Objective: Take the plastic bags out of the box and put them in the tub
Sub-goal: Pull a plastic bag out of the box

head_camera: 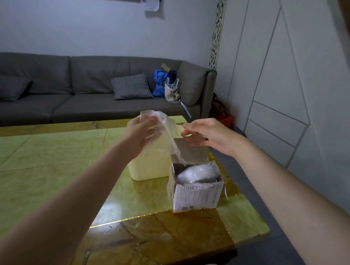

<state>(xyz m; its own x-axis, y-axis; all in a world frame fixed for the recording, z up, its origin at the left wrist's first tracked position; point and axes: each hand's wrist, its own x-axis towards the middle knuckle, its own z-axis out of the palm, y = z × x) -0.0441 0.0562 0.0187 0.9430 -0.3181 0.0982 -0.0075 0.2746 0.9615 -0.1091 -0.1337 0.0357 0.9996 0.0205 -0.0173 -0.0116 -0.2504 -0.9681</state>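
The glossy, tile-patterned tabletop (52, 166) carries a smooth pale tub (149, 169) touching the dog-eared cardboard box (196, 197). More crinkled bags (197, 172) fill the box. The left hand (142, 133) grips a filmy bag (166, 130) above the tub; its tail may snag the flap. The right hand (208, 135) hovers loosely spread

The bench (52, 176) had a glossy, polished top of green and brown stone-like panels that mirrored the light. The box (198, 195) was thin matt cardboard, white and printed outside, dull grey inside, its edges torn rough. The plastic bags (197, 172) inside it, and the plastic bag (166, 124) held above, were clear, crinkled film with a faint sheen. The tub (149, 167) was smooth, pale, matt plastic. The sofa (79, 92) was grey woven cloth.
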